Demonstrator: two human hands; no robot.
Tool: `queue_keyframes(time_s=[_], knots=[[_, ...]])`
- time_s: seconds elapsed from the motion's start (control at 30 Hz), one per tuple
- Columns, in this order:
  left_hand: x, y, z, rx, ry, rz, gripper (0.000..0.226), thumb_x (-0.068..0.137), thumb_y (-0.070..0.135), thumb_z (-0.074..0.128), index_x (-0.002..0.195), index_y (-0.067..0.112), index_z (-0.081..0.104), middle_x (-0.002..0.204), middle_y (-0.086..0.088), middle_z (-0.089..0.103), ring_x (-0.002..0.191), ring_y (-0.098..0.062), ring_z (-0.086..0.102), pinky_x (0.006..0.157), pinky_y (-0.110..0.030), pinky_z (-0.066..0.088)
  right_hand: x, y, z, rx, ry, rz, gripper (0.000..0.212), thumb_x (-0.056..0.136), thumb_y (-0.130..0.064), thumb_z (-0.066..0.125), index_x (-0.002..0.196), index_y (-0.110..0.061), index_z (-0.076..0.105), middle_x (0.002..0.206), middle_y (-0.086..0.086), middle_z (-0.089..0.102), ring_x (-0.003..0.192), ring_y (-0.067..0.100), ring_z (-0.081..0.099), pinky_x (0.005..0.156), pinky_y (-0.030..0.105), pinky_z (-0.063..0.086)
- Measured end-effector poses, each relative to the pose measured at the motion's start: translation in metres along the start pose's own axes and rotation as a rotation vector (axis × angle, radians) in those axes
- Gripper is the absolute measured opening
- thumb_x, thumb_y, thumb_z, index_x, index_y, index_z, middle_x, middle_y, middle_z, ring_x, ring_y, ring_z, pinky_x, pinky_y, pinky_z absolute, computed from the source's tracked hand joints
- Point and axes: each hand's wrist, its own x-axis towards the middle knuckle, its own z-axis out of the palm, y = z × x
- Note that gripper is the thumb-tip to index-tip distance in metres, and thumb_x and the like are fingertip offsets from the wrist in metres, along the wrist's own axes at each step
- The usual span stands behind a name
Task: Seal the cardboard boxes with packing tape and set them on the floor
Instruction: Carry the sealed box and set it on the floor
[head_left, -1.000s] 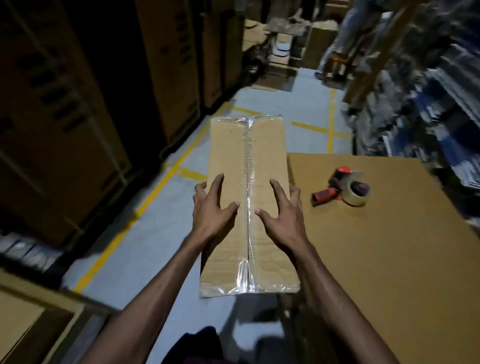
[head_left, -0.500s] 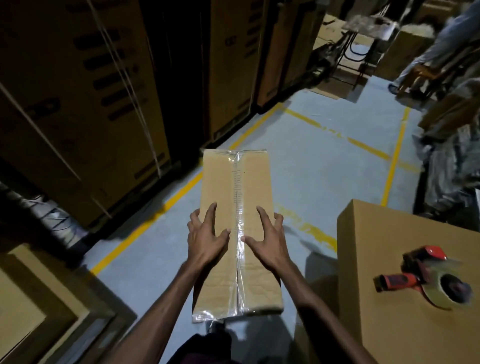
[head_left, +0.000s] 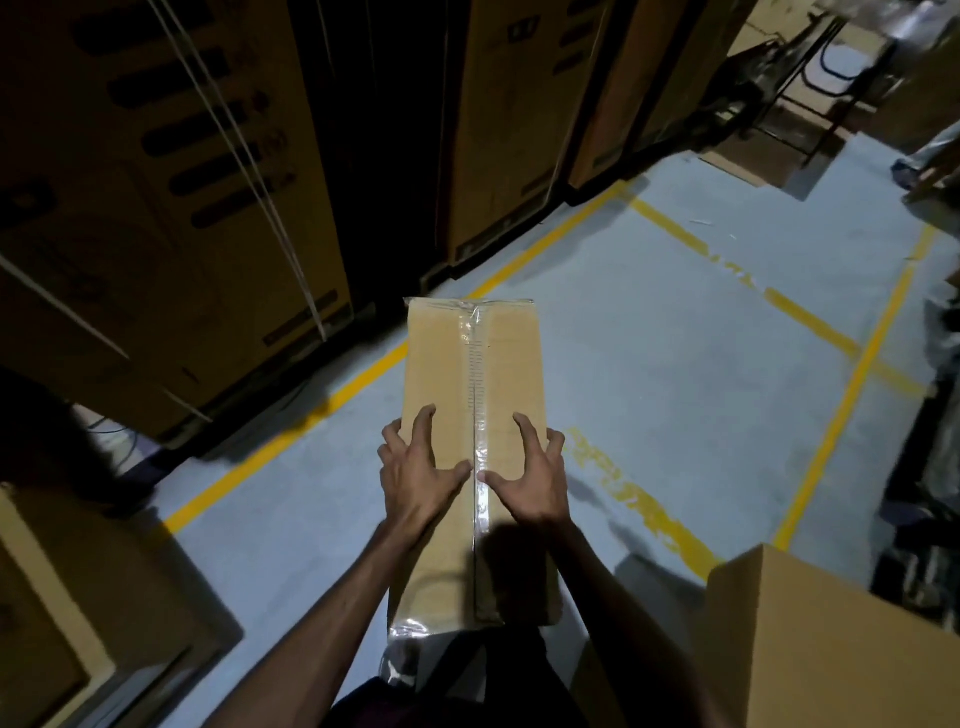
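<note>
Both grips on the box: left hand and right hand each clamp the long cardboard box, fingers spread and bent over its top face, outer fingers hooking the side edges, thumbs pointing inward and nearly meeting at the centre seam. Left hand sits on the left half, right hand on the right half, just either side of the tape. Both forearms run up from the bottom of the frame, fairly straight, converging on the box.

Box is centre frame, long axis running away from the camera, held up above the floor; near end is at the person's body, low centre. Clear packing tape strip runs the full length along the middle seam and wraps over both ends; shiny tape also across the far and near edges.

Floor is pale grey-blue with yellow painted lines crossing centre and right. Corner of a large plain carton at lower right. Tall stacked printed cartons with white strapping fill the upper left and top centre, dark. More cardboard at lower left. Metal-framed trolley or chair, blurry, upper right. Dark clothing at bottom centre.
</note>
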Motion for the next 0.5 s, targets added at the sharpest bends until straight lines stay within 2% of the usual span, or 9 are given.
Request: queue_keyframes(time_s=[0.2,0.5], knots=[[0.089,0.069,0.042,-0.01,0.085,-0.105,0.095,0.07,0.052,0.084,0.151,0.04,0.036,0.146,-0.01,0.031,0.132,-0.04,0.04,0.098,-0.054,0.051,0.134,0.019,-0.034,-0.002,-0.072,-0.063,0.103,0.068,-0.054,0.09,0.15,-0.055,0.027,0.157,0.006,0.022,0.144,0.036,0.04,0.111,0.053,0.045],[0.216,0.167,0.072,-0.102,0.197,-0.198,0.093,0.075,0.051,0.083,0.153,0.037,0.035,0.15,-0.011,0.028,0.134,-0.042,0.038,0.1,-0.055,0.051,0.312,-0.01,-0.107,-0.099,-0.158,-0.227,0.103,0.072,-0.049,0.09,0.155,-0.045,0.03,0.151,0.006,0.027,0.135,0.037,0.045,0.11,0.055,0.046]])
